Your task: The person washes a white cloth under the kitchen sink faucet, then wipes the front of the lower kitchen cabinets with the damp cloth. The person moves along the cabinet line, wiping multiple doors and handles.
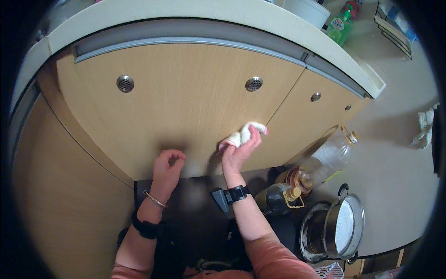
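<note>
My right hand [240, 155] holds a folded white cloth [245, 135] with pink edging against the wood-grain cabinet door [188, 104]. The cloth touches the door's lower part, close to the seam with the narrower door [306, 115] on the right. To the left, my left hand [168, 171] is loosely curled in front of the same door, thumb against the fingers, with nothing in it. Its shadow falls on the door just above; whether the knuckles touch the surface, I cannot tell. Two round metal vents [125, 84] are set in the upper part of the wide door.
A pale countertop [174, 9] overhangs the doors. On the right stand a large clear plastic bottle [331, 157], a dark oil bottle [277, 199] and a steel pot [343, 225], close to my right forearm. A green pump bottle [340, 28] is at the upper right. Another cabinet panel [69, 195] flanks me on the left.
</note>
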The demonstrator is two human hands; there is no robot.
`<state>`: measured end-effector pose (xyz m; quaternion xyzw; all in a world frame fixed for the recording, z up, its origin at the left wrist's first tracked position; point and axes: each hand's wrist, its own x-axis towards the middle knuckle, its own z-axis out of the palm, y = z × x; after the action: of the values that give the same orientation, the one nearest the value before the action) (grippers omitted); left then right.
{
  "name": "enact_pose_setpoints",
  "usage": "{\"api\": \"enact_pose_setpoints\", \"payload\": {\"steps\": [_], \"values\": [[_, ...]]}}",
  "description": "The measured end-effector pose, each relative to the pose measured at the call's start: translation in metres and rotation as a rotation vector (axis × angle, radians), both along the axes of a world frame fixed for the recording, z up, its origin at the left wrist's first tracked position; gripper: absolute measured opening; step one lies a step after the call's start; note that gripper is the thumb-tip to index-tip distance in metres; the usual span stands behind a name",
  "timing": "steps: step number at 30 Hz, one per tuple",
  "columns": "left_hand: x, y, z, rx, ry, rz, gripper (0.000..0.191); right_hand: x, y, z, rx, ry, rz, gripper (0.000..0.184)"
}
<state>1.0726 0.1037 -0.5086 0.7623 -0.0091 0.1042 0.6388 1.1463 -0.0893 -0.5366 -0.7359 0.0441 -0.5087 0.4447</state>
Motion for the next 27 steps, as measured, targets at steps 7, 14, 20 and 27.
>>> {"api": "enact_pose_setpoints", "payload": {"steps": [7, 14, 20, 27], "values": [[0.000, 0.002, 0.000, 0.018, -0.001, 0.026, 0.007, 0.009, -0.055, -0.046, 0.216, 0.199, -0.184, 0.056], [0.003, -0.007, -0.009, 0.035, -0.073, 0.044, 0.008, 0.016, -0.054, 0.039, -0.094, -0.093, -0.087, 0.049], [0.000, -0.016, -0.010, 0.031, -0.060, 0.037, 0.009, 0.001, -0.059, -0.026, -0.197, 0.198, -0.189, 0.049], [0.004, -0.010, -0.013, 0.014, -0.084, 0.052, 0.008, 0.004, -0.064, -0.014, -0.144, 0.201, -0.234, 0.049]]}}
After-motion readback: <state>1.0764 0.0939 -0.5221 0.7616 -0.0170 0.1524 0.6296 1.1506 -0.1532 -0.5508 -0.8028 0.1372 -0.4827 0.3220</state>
